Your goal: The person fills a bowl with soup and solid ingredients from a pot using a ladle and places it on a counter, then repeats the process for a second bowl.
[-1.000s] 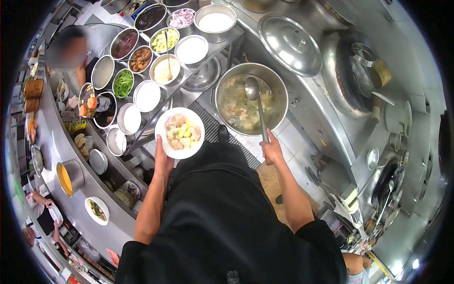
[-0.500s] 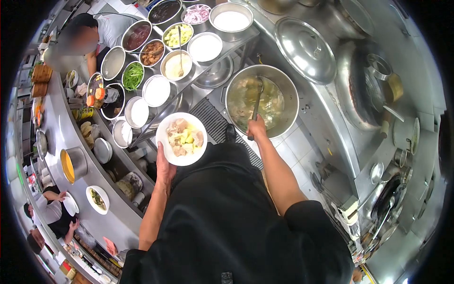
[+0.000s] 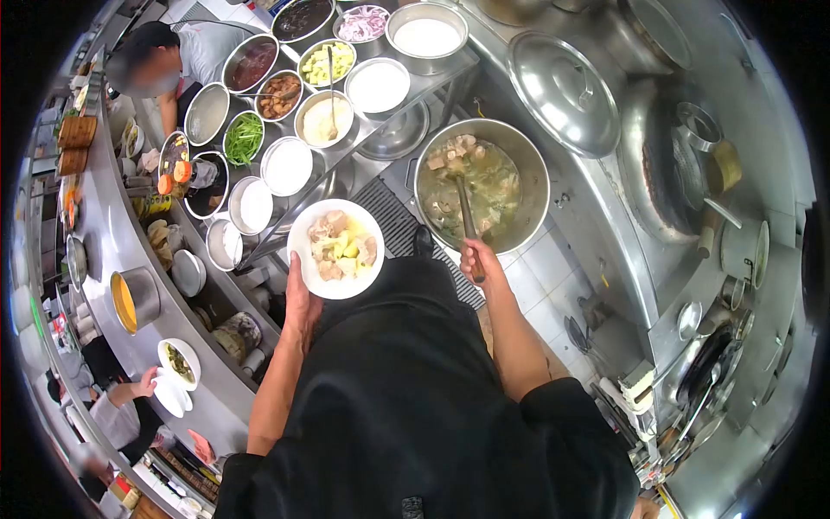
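Observation:
My left hand [image 3: 302,303] grips the edge of a white bowl [image 3: 356,286], tilted slightly at my waist. Pale meat chunks [image 3: 329,227] and yellow chunks, perhaps potato, fill its middle. In my right hand [image 3: 482,261], the fingers are wrapped around the long handle of a ladle [image 3: 468,212]. The ladle's head is sunk in cloudy broth and hidden. Around it stands a large steel stockpot [image 3: 542,192], right of the bowl, with meat pieces [image 3: 456,151] showing at the far side and greenish bits in the liquid.
Steel containers of ingredients, such as chopped greens [image 3: 245,138] and sliced onion [image 3: 363,23], crowd the shelf ahead. A large lid [image 3: 562,95] leans right of the pot. On the left counter are a pot of orange liquid [image 3: 138,301] and co-worker's hand [image 3: 145,383] near plates.
My right hand has drawn slightly back towards me with the ladle. Meat pieces now show at the pot's far side. At left, a co-worker has reached forward with a white dish.

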Available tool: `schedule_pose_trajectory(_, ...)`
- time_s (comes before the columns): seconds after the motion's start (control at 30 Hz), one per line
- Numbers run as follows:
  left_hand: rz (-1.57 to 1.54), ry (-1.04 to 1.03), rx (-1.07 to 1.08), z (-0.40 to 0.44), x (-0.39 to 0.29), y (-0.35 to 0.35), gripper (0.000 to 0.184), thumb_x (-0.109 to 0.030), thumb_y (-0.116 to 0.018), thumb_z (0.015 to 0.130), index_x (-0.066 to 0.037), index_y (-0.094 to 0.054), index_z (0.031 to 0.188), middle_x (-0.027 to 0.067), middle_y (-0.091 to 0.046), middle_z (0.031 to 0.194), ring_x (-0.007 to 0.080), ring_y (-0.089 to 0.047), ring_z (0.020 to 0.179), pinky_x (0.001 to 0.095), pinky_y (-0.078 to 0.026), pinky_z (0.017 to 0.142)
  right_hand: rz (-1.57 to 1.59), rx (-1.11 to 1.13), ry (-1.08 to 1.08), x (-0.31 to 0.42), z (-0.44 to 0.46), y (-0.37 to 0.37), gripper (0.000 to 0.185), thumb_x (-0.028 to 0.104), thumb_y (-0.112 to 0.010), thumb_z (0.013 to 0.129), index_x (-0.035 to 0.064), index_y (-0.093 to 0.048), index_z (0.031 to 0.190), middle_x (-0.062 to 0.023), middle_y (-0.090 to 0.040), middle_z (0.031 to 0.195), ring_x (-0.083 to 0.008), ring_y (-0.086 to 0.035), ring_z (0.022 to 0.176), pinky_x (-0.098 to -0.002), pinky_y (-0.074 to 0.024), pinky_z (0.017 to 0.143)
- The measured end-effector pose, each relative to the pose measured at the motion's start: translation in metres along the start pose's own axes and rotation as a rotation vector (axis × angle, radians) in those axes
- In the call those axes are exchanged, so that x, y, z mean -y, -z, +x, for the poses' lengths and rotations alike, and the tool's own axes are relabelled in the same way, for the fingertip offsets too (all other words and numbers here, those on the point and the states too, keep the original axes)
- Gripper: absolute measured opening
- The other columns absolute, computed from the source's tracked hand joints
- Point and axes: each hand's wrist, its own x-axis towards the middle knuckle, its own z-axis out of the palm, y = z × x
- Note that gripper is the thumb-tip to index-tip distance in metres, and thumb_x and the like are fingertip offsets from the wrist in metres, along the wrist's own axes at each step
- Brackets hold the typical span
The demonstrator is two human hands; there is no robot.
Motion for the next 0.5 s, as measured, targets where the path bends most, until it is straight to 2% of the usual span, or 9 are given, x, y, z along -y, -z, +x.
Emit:
schedule_pose_trajectory(0.03,0.004,0.004,0.002,0.002,-0.001,-0.002,0.068,-0.051,-0.047,0.102,-0.006,-0.031,0.150,0.0139,-0.050,0.145,0.0265,-0.055,0.128,0.0420,-0.047,0.106,0.005,-0.002,0.002,-0.004,-0.007,0.006,0.013,0.013,-0.059,0.094,0.0149,-0.050,0.085,0.0025,-0.048,0.056,-0.0093,-0.044,0.042,-0.0260,-0.0370,0.038)
schedule_pose_trajectory(0.1,0.022,-0.011,0.051,0.006,-0.004,-0.006,0.068,-0.051,-0.047,0.102,-0.005,-0.031,0.150,0.0142,-0.049,0.145,0.0265,-0.053,0.130,0.0419,-0.045,0.107,0.006,0.013,0.067,-0.009,-0.020,0.009,0.013,0.011,-0.058,0.095,0.0175,-0.048,0.100,0.0021,-0.049,0.059,-0.0091,-0.046,0.042,-0.0260,-0.0381,0.037)
schedule_pose_trajectory(0.13,0.024,-0.011,0.054,0.007,-0.005,-0.009,0.068,-0.051,-0.047,0.102,-0.005,-0.031,0.150,0.0142,-0.049,0.145,0.0265,-0.053,0.130,0.0419,-0.045,0.107,0.000,0.038,0.059,-0.010,-0.025,0.011,0.026,0.008,-0.056,0.095,0.0207,-0.044,0.114,0.0015,-0.050,0.061,-0.0092,-0.046,0.042,-0.0263,-0.0396,0.037)
schedule_pose_trajectory(0.33,0.028,0.009,0.109,0.012,-0.009,-0.021,0.067,-0.050,-0.046,0.102,-0.005,-0.032,0.150,0.0139,-0.049,0.145,0.0269,-0.052,0.130,0.0414,-0.044,0.109,-0.087,-0.019,0.090,-0.010,-0.031,0.005,0.035,0.008,-0.055,0.095,0.0210,-0.045,0.126,0.0020,-0.049,0.061,-0.0091,-0.045,0.042,-0.0260,-0.0382,0.037)
schedule_pose_trajectory(0.4,0.048,0.024,0.099,0.010,-0.010,-0.027,0.068,-0.050,-0.041,0.104,0.000,-0.031,0.150,0.0158,-0.047,0.147,0.0263,-0.051,0.131,0.0395,-0.043,0.109,-0.134,-0.010,0.083,-0.005,-0.042,0.000,0.035,0.008,-0.054,0.095,0.0208,-0.045,0.127,0.0022,-0.048,0.061,-0.0090,-0.045,0.042,-0.0260,-0.0381,0.037)
schedule_pose_trajectory(0.5,0.066,0.019,0.102,0.006,-0.013,-0.032,0.068,-0.050,-0.042,0.104,0.000,-0.031,0.149,0.0162,-0.047,0.146,0.0269,-0.052,0.131,0.0398,-0.044,0.109,-0.201,-0.010,0.073,0.006,-0.062,-0.004,0.039,0.008,-0.055,0.094,0.0206,-0.045,0.130,0.0023,-0.047,0.061,-0.0088,-0.045,0.043,-0.0259,-0.0378,0.038)
